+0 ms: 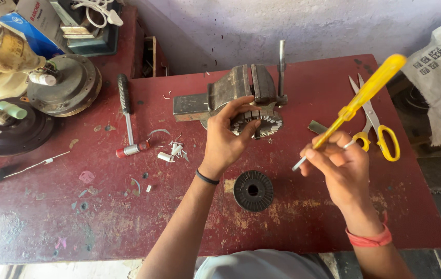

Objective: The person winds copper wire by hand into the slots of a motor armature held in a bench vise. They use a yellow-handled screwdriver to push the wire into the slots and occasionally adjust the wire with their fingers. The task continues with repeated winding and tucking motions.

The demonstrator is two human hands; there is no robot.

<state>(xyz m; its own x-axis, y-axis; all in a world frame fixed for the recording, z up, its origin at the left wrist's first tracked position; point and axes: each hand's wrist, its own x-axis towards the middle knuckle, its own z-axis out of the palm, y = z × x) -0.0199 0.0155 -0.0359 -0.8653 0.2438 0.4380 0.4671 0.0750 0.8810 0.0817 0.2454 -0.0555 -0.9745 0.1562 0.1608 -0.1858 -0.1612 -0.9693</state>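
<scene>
Left hand [226, 138] is wrapped over a round slotted metal stator core [260, 123], fingers curled across its top edge, thumb toward the near side. The core sits at the front of a grey steel bench vise [238, 89], touching it; can't tell whether the jaws actually clamp it, the hand hides the contact.

Right hand [340, 165] grips a yellow translucent-handled screwdriver [356, 103]. Fingers closed round the lower handle, metal tip pointing down-left toward the table, handle tilted up and to the right, blurred at the far end. The tip is in the air, well clear of the core.

Everything is on a worn dark red table top [101, 217].

Nearby:
- black round wire spool [253, 190], lying flat between the two forearms, just in front of the core
- scissors with yellow loop handles [378, 126], lying behind the right hand, blades pointing away
- small hammer with black grip and red-banded head [126, 116], left of the vise, well apart from both hands
- white snippets of sleeve or paper [174, 151], scattered between hammer and left hand
- round fan motor housings [68, 85], stacked at the far left edge
- white printed sack [440, 77], off the table to the right

Black band on the left wrist, red band on the right.
</scene>
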